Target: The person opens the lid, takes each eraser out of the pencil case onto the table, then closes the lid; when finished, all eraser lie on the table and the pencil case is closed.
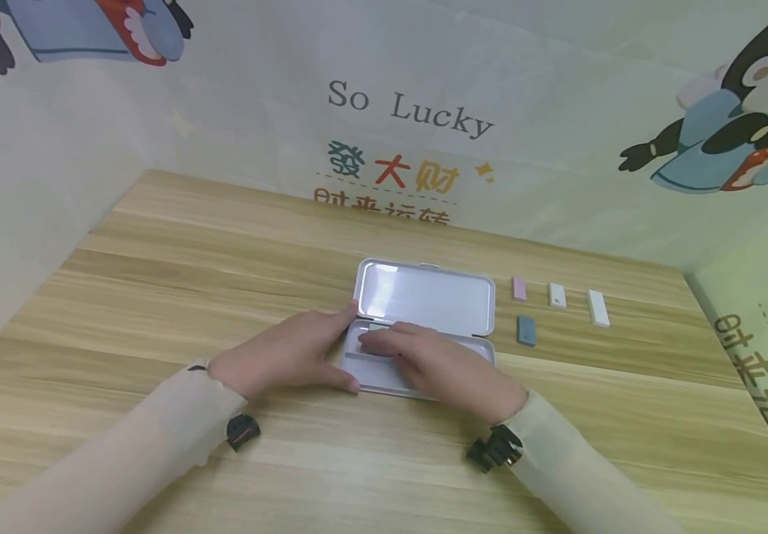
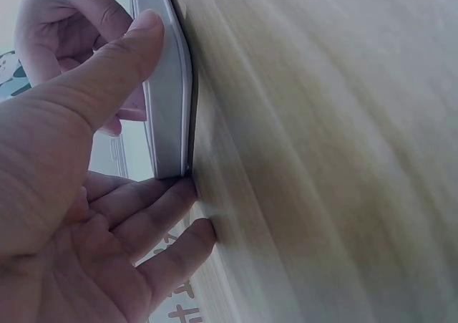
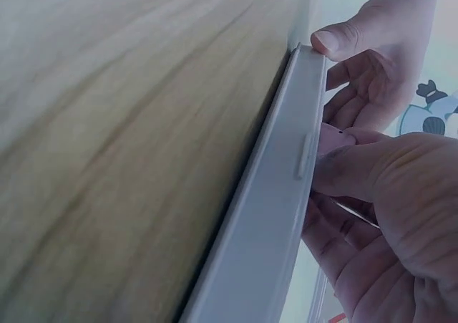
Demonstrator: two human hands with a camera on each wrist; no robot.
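Observation:
A white pencil case (image 1: 384,382) lies opened flat on the wooden table, its lid (image 1: 433,297) folded back. My left hand (image 1: 290,348) holds the case's left end, thumb at the front corner and fingers by the hinge. My right hand (image 1: 440,363) reaches over the front rim into the base. In the right wrist view, a small pink eraser (image 3: 331,138) shows between its thumb and fingers, mostly hidden. A pale block (image 1: 378,326) lies in the rear compartment beside the right fingertips. The right hand covers much of the base.
Right of the case lie a pink eraser (image 1: 519,288), a blue eraser (image 1: 526,331), a small white eraser (image 1: 556,295) and a longer white block (image 1: 598,308). A printed cloth (image 1: 390,44) stands behind the table and along its sides.

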